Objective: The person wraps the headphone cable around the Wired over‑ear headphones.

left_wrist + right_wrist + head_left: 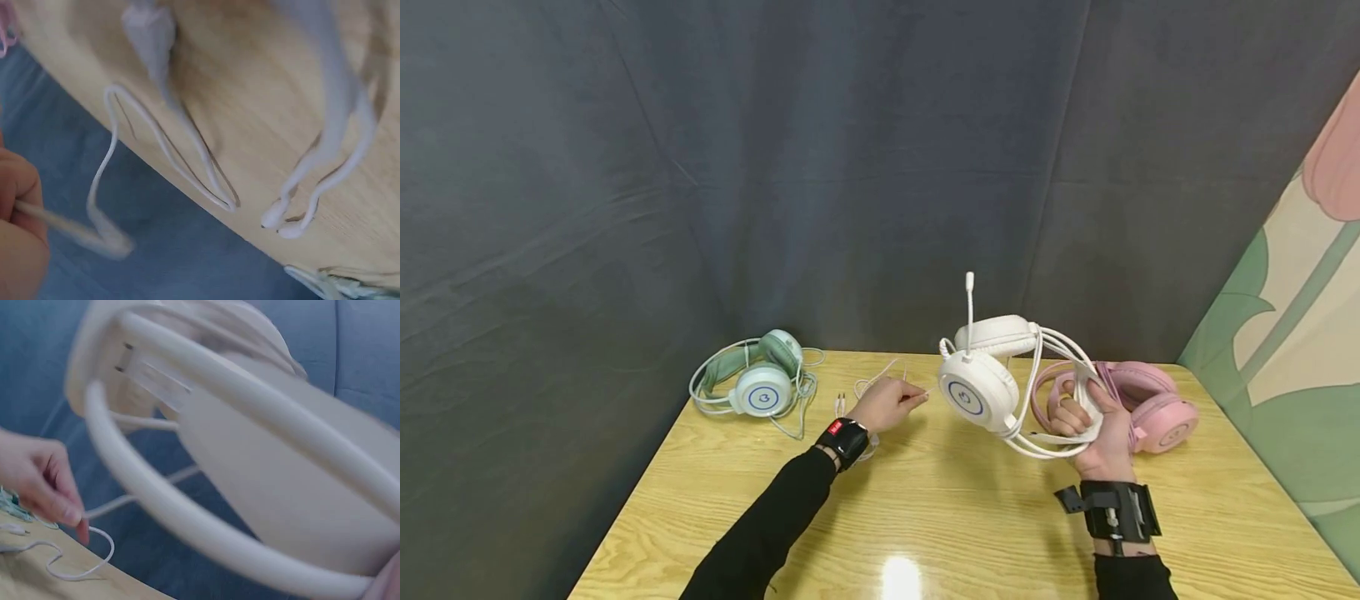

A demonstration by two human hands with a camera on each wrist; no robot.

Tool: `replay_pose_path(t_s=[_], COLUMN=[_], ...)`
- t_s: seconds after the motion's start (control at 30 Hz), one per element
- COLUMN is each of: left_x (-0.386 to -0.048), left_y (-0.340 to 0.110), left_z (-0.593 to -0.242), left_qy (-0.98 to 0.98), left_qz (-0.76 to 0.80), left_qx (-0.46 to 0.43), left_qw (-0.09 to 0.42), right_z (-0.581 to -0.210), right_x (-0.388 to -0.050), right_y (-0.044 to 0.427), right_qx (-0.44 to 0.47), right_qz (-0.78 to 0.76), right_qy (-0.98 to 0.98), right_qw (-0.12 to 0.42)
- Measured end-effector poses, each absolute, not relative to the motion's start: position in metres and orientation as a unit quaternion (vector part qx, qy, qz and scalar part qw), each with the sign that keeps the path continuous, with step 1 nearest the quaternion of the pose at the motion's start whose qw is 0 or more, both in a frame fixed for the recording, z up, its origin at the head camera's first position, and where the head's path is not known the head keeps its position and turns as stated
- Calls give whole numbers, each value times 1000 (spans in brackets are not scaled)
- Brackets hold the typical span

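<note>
In the head view a white headset (996, 385) with a raised microphone is held above the table. My right hand (1103, 433) grips its headband, fingers curled round it. The headband fills much of the right wrist view, with my right hand mostly out of frame. My left hand (883, 405) pinches a thin white cable (140, 111) between thumb and fingers, left of the headset. In the left wrist view, this cable loops down to the table beside two white plugs (282, 219). An inline piece (150, 31) on the cable is blurred.
A green and white headset (763, 390) with its coiled cable lies at the table's left back. On the right, behind my right hand, rests a pink headset (1161, 415). A dark curtain (880, 183) stands behind the wooden table (985, 533); a floral panel (1300, 350) borders the right.
</note>
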State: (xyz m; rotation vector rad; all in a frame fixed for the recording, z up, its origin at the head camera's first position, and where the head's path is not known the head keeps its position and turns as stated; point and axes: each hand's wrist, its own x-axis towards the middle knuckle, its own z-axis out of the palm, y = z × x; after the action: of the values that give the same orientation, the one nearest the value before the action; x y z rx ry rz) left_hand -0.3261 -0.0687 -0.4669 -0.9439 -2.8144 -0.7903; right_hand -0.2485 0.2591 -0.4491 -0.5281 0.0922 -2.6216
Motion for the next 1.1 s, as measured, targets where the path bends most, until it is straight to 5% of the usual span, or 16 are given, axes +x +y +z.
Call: replay_pose_path(t_s=[0.3,0.63,1.1], left_x=[-298,-278,-252], left_y=[-50,-25,-16], left_z=[-477,-481,-455], left_qy=[-902,-879,-843], left_qz=[-84,5,7], left_qx=[-409,-459,-509], left_qw=[115,125,175], right_z=[-440,-439,-437], right_x=[-242,-243,-243], right_y=[256,252,242], right_qx=[-16,28,94], right_qz=[-976,-971,-990], right_qy=[-66,-112,104], right_qw=[206,210,25])
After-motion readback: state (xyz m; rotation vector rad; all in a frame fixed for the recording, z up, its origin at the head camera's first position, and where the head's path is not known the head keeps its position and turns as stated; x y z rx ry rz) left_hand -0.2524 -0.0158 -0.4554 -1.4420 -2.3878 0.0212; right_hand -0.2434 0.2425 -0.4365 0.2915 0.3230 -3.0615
